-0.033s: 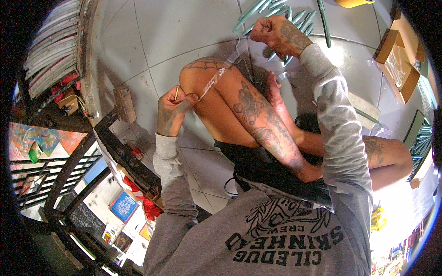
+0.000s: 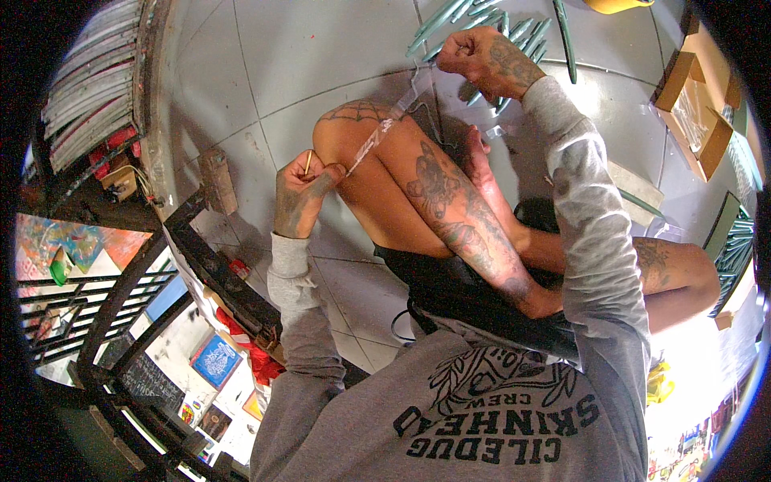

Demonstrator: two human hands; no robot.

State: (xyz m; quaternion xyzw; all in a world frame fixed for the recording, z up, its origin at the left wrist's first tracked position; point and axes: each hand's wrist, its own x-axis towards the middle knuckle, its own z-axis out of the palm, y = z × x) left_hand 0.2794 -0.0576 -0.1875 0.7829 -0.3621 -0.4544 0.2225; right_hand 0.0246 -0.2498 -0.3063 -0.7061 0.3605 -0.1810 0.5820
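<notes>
The person sits on a floor of big pale grey tiles [image 2: 321, 56], with one bare knee [image 2: 353, 136] pulled up in the middle of the frame. The left hand [image 2: 301, 189] is left of the knee, its fingers pinched on a thin stick [image 2: 307, 162] and on the low end of a clear plastic strip [image 2: 385, 132]. The strip runs tight up and to the right, across the knee, to the right hand [image 2: 486, 60] near the top of the frame. That hand is closed in a fist around the strip's top end.

Green sticks [image 2: 458, 24] lie spread on the tiles at the top, just behind the right hand. Open cardboard boxes [image 2: 695, 112] sit at the upper right. A black metal gate [image 2: 104, 313] fills the lower left, and a rolled-up shutter [image 2: 88, 88] is at the upper left.
</notes>
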